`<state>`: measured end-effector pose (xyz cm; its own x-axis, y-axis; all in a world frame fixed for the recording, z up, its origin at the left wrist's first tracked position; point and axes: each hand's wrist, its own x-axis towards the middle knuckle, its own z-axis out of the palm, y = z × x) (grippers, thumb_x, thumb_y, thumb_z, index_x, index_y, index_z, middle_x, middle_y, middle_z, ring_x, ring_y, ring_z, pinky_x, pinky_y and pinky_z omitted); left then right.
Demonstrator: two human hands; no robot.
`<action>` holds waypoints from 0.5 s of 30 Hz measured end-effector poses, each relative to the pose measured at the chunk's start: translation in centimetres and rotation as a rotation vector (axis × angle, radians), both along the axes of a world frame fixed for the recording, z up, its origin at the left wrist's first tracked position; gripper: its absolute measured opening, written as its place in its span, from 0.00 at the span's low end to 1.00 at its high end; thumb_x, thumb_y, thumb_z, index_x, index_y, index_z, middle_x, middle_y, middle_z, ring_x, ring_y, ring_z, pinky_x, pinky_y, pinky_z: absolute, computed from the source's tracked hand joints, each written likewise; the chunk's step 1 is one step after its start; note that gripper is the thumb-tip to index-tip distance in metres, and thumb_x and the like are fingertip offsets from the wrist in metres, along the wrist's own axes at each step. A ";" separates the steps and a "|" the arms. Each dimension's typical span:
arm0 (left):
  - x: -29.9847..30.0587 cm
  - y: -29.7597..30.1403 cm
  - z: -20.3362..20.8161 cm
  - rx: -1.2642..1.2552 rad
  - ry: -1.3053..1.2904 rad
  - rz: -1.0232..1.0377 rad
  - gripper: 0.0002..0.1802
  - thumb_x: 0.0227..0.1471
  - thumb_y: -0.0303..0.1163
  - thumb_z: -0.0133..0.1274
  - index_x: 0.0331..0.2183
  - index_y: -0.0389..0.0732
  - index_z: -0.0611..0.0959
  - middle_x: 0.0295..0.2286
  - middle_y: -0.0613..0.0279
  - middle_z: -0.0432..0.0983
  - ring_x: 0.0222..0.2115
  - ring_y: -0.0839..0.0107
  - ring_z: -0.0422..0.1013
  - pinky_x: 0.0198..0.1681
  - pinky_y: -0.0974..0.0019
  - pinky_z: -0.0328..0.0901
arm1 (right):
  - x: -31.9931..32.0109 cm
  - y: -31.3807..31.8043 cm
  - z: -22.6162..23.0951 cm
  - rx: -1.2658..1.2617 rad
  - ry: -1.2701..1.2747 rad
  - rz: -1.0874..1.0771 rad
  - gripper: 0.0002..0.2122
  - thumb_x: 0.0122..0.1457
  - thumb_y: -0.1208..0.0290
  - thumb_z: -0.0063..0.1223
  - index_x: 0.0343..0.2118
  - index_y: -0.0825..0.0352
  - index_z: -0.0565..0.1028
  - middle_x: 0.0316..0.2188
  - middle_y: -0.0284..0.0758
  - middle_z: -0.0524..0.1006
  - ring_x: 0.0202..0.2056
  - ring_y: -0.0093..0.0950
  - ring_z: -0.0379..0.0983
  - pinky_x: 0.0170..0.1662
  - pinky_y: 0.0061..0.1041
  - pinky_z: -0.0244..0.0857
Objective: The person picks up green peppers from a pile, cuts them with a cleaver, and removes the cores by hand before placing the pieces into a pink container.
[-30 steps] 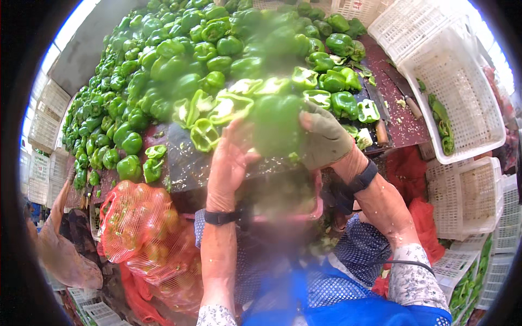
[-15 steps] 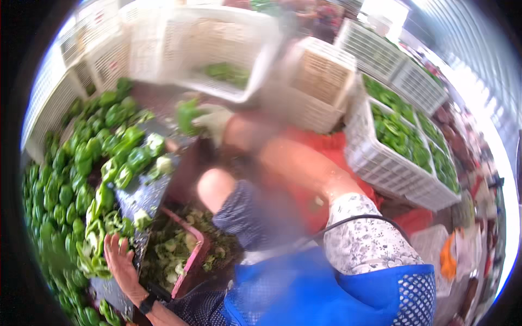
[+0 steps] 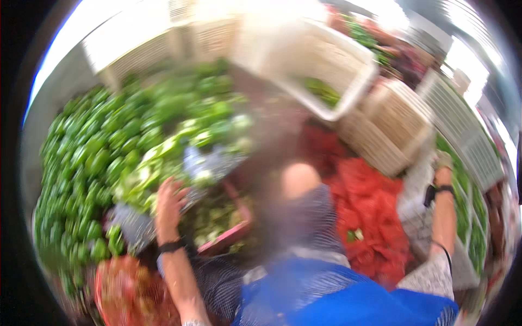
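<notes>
My left hand point(image 3: 169, 204), bare and wearing a dark wristband, hovers beside a heap of pale cut green peppers point(image 3: 145, 176). Its fingers are stretched out with nothing visible in them. Far to the right, my right hand point(image 3: 443, 160) in a pale glove is at a white crate point(image 3: 420, 201) with green peppers point(image 3: 462, 201) in it. Blur hides its fingers and whether it holds anything. A large pile of whole green peppers point(image 3: 89, 163) spreads across the left. Beneath the cut ones lies a blue-grey plastic sheet point(image 3: 215, 163).
A pink-rimmed bin point(image 3: 239, 217) of pepper scraps stands by my knee. Red net sacking point(image 3: 367, 212) covers the floor on the right. A white crate point(image 3: 353, 81) and a beige crate point(image 3: 389, 127) stand ahead. A filled red net bag point(image 3: 133, 290) sits at lower left.
My right hand, which held a green pepper ahead of me, has swung right to the filled crate. My left hand stays near the cut peppers. The view has turned.
</notes>
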<state>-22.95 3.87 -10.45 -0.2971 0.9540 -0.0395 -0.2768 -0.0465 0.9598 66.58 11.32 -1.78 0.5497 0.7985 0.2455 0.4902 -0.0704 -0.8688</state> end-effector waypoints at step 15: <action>-0.4 0.9 1.6 0.053 -0.018 0.020 0.17 0.61 0.37 0.46 0.50 0.42 0.72 0.40 0.61 0.75 0.37 0.72 0.75 0.31 0.73 0.71 | -74.7 20.6 -4.9 0.092 -1.247 1.295 0.13 0.57 0.63 0.47 0.40 0.63 0.77 0.39 0.44 0.78 0.41 0.39 0.76 0.43 0.33 0.69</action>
<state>-23.37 4.75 -8.80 -0.3161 0.9487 0.0055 -0.2925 -0.1030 0.9507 -8.08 31.91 -6.69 -0.8718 0.4876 0.0471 0.4894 0.8712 0.0383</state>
